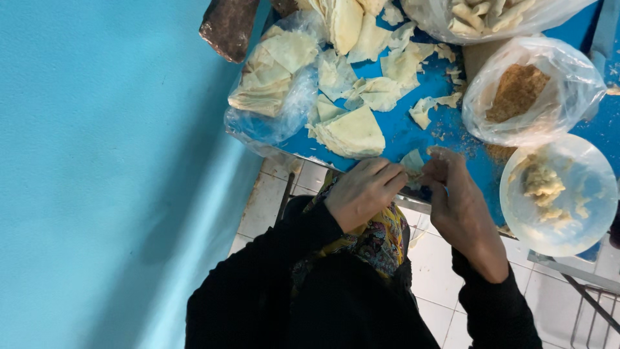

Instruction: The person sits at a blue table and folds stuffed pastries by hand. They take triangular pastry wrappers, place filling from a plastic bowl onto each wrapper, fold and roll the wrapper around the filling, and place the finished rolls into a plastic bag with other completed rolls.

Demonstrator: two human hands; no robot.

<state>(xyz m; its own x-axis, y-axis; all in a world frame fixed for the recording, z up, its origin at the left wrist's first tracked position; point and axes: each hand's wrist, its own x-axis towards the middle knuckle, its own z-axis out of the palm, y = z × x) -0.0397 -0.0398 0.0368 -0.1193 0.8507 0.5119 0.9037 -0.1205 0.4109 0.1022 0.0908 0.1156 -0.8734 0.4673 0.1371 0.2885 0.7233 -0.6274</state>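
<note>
Both hands meet at the near edge of a blue table (pixel 413 132), working one small pale piece of dough (pixel 413 163). The left hand (pixel 363 192) is curled nearly closed, its fingertips (pixel 395 176) pinching the lower edge of the piece. The right hand (pixel 460 205) is also narrow, fingers bent and drawn together, its fingertips (pixel 436 169) touching the same piece from the other side. The dough sits between the two sets of fingertips, just above the table's edge; how it is folded cannot be told.

Just beyond the hands lies a fan-shaped stack of thin sheets (pixel 352 134), with loose scraps (pixel 381 90) spread farther back. To the left, an open plastic bag (pixel 271 97) holds more folded sheets. To the right of the right hand stands a clear bowl (pixel 558 194) with pale crumbly filling, and behind it a bag of brown crumbs (pixel 526 90). Black sleeves cover both forearms, over a patterned cloth (pixel 378 239).
</note>
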